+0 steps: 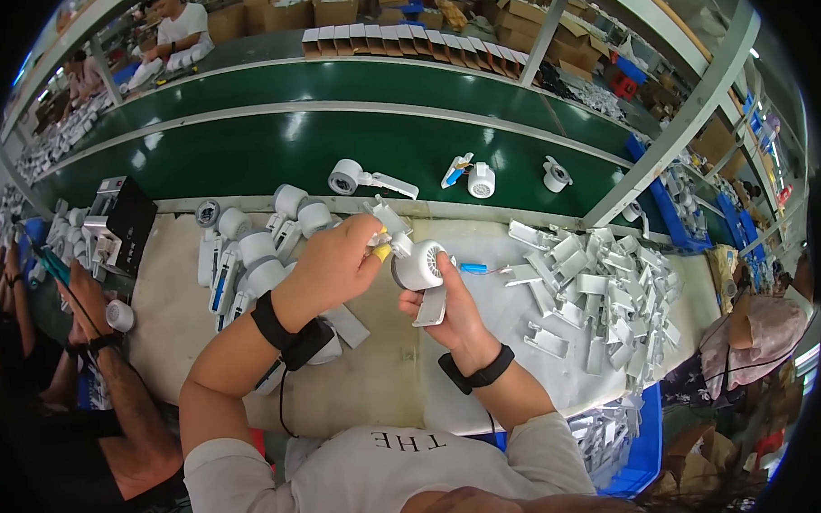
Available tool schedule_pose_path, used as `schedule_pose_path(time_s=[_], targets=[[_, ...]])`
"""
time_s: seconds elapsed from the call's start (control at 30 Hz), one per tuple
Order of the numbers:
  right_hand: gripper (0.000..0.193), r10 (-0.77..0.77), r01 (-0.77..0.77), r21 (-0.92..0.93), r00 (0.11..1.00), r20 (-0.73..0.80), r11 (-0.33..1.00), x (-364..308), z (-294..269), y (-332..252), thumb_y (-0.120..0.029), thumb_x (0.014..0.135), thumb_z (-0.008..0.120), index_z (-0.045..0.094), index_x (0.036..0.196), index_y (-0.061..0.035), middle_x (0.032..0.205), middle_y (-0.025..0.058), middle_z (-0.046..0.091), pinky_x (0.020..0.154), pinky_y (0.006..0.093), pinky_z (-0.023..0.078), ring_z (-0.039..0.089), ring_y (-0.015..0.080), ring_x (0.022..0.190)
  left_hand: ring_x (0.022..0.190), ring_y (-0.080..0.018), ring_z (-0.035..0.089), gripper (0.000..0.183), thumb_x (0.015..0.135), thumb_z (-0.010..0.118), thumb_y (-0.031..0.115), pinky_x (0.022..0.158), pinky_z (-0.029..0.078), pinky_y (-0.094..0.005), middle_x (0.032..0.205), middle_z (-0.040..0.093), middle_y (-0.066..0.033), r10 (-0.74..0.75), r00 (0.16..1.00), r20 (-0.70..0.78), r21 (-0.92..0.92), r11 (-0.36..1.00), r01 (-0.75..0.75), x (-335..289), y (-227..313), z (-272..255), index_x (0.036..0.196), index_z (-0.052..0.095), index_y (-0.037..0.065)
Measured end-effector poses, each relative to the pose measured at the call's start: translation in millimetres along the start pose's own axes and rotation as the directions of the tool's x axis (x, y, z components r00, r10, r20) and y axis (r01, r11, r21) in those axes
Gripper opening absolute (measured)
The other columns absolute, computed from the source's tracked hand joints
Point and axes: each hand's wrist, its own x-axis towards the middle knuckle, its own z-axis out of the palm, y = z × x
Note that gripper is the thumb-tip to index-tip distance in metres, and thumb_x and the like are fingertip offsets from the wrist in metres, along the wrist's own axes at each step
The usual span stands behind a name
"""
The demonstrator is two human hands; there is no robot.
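My right hand (462,320) is wrapped round a white handheld fan (420,267) with a round slotted head, and its flat handle part hangs down by the palm. A blue cylindrical battery (472,267) on thin wires sticks out just right of that hand. My left hand (340,259), with yellow covers on the fingertips, is closed at the fan's upper left. Its fingers pinch a small white plastic piece (401,245) close to the fan head; whether the two are joined I cannot tell. Another white shell piece (389,214) shows just beyond my left fingers.
Several white fans (267,278) lie left on the worktable (397,375); a heap of white shells (602,290) covers its right. Fan parts (482,180) sit along the green conveyor (271,144). A black-and-silver box (120,226), a co-worker's hand (84,295) and a blue bin (648,447) flank me.
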Motion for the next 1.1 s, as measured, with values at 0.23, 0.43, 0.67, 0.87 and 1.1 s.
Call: schedule_pose_path(time_s=[0.23,0.43,0.67,0.87,1.1], targets=[[0.049,0.084,-0.084,-0.036,0.996,-0.009,0.996,-2.7,2.1,1.3,-0.049,0.084,0.051,0.049,0.108,-0.0070,0.087,0.0091,0.058,0.059,0.0325,0.055,0.062,0.0195,0.066,0.067,-0.0297,0.059,0.025,0.072,0.059,0.008,0.055,0.047,-0.0355,0.082,0.060,-0.0137,0.041,0.999,-0.008,0.101,0.994,-0.040,-1.1,-4.0,-3.0,0.095,0.049,0.004],[0.050,0.078,-0.077,-0.101,0.997,0.004,0.992,-2.6,-5.2,-1.5,-0.049,0.085,0.049,0.048,0.109,-0.0054,0.089,0.0100,0.059,0.059,0.0326,0.055,0.062,0.0199,0.067,0.074,-0.0289,0.059,0.023,0.072,0.059,0.007,0.061,0.047,-0.0325,0.087,0.060,-0.0129,0.111,0.988,0.110,0.141,0.982,-0.126,0.2,-17.0,3.0,0.093,0.051,0.004],[0.050,-0.027,0.035,-0.152,0.998,0.055,0.988,-4.8,-8.9,-2.9,-0.046,0.086,0.049,0.047,0.114,-0.0045,0.096,0.0122,0.058,0.066,0.0343,0.054,0.062,0.0215,0.076,0.073,-0.0150,0.059,0.024,0.075,0.062,0.009,0.059,0.045,-0.0274,0.084,0.057,-0.0057,-0.250,0.956,0.153,-0.321,0.902,0.287,-1.1,0.0,-5.8,0.096,0.050,0.003],[0.052,-0.254,0.276,-0.236,0.960,0.119,0.932,-8.6,-3.3,1.9,-0.044,0.087,0.048,0.044,0.119,-0.0040,0.106,0.0127,0.056,0.075,0.0346,0.051,0.059,0.0218,0.085,0.074,-0.0097,0.056,0.022,0.075,0.062,0.005,0.059,0.044,-0.0237,0.080,0.055,-0.0023,-0.489,0.830,0.267,-0.677,0.518,0.523,-10.4,21.3,8.7,0.093,0.049,0.003],[0.054,-0.169,0.168,-0.035,0.985,-0.030,0.985,-10.1,1.8,8.7,-0.047,0.087,0.047,0.042,0.119,-0.0036,0.107,0.0126,0.054,0.077,0.0351,0.051,0.059,0.0219,0.085,0.086,-0.0109,0.058,0.018,0.078,0.057,-0.001,0.067,0.049,-0.0229,0.089,0.059,-0.0074,-0.446,0.895,-0.004,-0.713,0.629,0.310,-19.9,13.9,38.9,0.092,0.046,0.002]])
